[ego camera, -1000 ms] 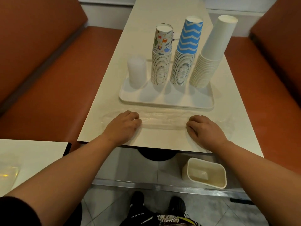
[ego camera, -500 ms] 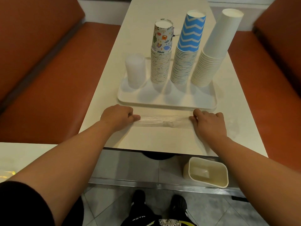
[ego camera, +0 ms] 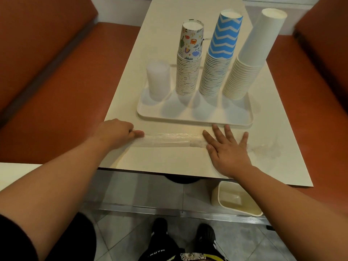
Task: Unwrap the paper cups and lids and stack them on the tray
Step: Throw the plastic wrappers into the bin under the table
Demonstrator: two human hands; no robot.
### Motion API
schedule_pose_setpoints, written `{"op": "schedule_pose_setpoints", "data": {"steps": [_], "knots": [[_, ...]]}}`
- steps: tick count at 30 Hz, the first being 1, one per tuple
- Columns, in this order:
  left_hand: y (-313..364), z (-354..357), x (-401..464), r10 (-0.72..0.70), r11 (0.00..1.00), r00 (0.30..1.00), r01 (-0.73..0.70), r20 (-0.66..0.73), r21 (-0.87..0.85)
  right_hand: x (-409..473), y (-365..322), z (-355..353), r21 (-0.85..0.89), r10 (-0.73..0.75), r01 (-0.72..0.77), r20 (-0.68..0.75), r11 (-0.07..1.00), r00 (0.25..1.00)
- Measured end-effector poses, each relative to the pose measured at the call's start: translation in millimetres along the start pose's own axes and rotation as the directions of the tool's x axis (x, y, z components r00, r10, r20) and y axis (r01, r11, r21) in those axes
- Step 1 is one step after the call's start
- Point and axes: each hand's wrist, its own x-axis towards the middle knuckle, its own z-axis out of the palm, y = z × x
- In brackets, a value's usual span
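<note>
A white tray on the table carries a stack of translucent lids, a patterned cup stack, a blue zigzag cup stack and a plain white cup stack. In front of the tray lies a clear plastic wrapper, rolled into a long strip. My left hand has curled fingers and grips the strip's left end. My right hand lies flat with spread fingers, pressing the strip's right end onto the table.
The cream table stands between two orange bench seats. More crumpled clear plastic lies at the right of my right hand. A cream bin sits on the floor under the table's near edge.
The wrapper has been rolled forward into a tighter strip close to the tray. My right hand has opened from curled to flat and spread. My left hand stays on the left end.
</note>
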Motion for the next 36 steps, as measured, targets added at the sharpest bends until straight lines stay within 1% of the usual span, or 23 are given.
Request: {"op": "schedule_pose_setpoints", "data": {"steps": [3,4,5,7,8,9,11,12,14,15,17,19,22,25,26,27,28,29,30,31,33,35,36], "knots": [[-17,-5,-5,-0.100,0.992,0.995,0.101,-0.014,0.078,-4,-3,-1,-0.009,0.034,-0.034,0.012,0.999,0.999],[-19,-8,-5,-0.106,0.991,0.990,0.113,-0.093,0.069,-4,-3,-2,-0.006,0.035,-0.035,0.014,0.999,0.999],[-17,-12,-4,-0.089,0.994,0.970,0.099,-0.226,0.035,-3,-2,-1,-0.005,0.036,-0.036,0.011,0.999,0.999],[-1,-15,-5,0.000,0.996,0.861,-0.044,-0.508,-0.074,-3,-2,0,-0.008,0.031,-0.031,0.003,1.000,1.000],[16,-18,-7,0.053,0.980,0.806,-0.155,-0.589,-0.124,-3,-2,1,-0.010,0.028,-0.029,-0.006,1.000,1.000],[38,-19,-9,0.099,0.952,0.791,-0.252,-0.604,-0.173,-3,-3,1,-0.010,0.026,-0.026,-0.017,1.000,1.000],[90,-16,-15,0.241,0.893,0.850,-0.384,-0.469,-0.237,-3,-2,1,-0.006,0.029,-0.029,-0.013,1.000,1.000],[115,-9,-18,0.328,0.887,0.876,-0.414,-0.353,-0.204,-3,-2,0,-0.004,0.026,-0.026,0.002,1.000,1.000],[152,3,-21,0.448,0.878,0.867,-0.473,-0.219,-0.075,-5,-2,0,-0.005,-0.004,0.004,0.014,1.000,1.000],[163,7,-21,0.453,0.880,0.864,-0.473,-0.222,-0.044,-7,-2,0,-0.007,-0.029,0.029,0.018,1.000,0.999],[178,6,-21,0.409,0.895,0.879,-0.439,-0.245,-0.079,-13,2,-1,0.017,-0.081,0.081,0.014,0.997,0.997],[187,-1,-20,0.414,0.898,0.897,-0.430,-0.157,-0.089,-18,14,-3,0.096,-0.112,0.114,-0.025,0.989,0.993],[197,-16,-23,0.459,0.885,0.888,-0.459,-0.028,-0.071,-25,31,-5,0.278,-0.010,0.060,-0.181,0.959,0.984],[207,-25,-29,0.467,0.852,0.881,-0.470,-0.069,-0.231,-31,38,-11,0.391,0.129,0.000,-0.302,0.920,0.945],[211,-28,-32,0.453,0.832,0.884,-0.466,-0.119,-0.299,-33,37,-18,0.503,0.215,-0.025,-0.324,0.864,0.921],[214,-29,-36,0.422,0.802,0.891,-0.454,-0.171,-0.388,-35,36,-29,0.648,0.307,-0.028,-0.322,0.761,0.896],[218,-30,-41,0.368,0.743,0.906,-0.422,-0.209,-0.519,-36,34,-42,0.802,0.383,0.003,-0.289,0.598,0.877],[223,-34,-46,0.298,0.637,0.927,-0.371,-0.227,-0.675,-35,31,-58,0.927,0.436,0.057,-0.228,0.371,0.871],[229,-37,-50,0.224,0.509,0.948,-0.312,-0.227,-0.802,-34,29,-73,0.986,0.463,0.105,-0.153,0.126,0.873],[235,-41,-51,0.167,0.399,0.962,-0.267,-0.217,-0.877,-34,28,-87,0.987,0.465,0.138,-0.086,-0.079,0.881],[246,-51,-52,0.123,0.235,0.979,-0.188,-0.162,-0.954,-33,24,-110,0.910,0.398,0.168,-0.004,-0.379,0.917],[253,-60,-56,0.163,0.050,0.981,-0.114,-0.104,-0.992,-36,23,-126,0.777,0.291,0.156,0.036,-0.610,0.956],[255,-63,-57,0.178,0.014,0.978,-0.115,-0.111,-0.993,-38,23,-132,0.708,0.239,0.134,0.050,-0.693,0.970]]}}
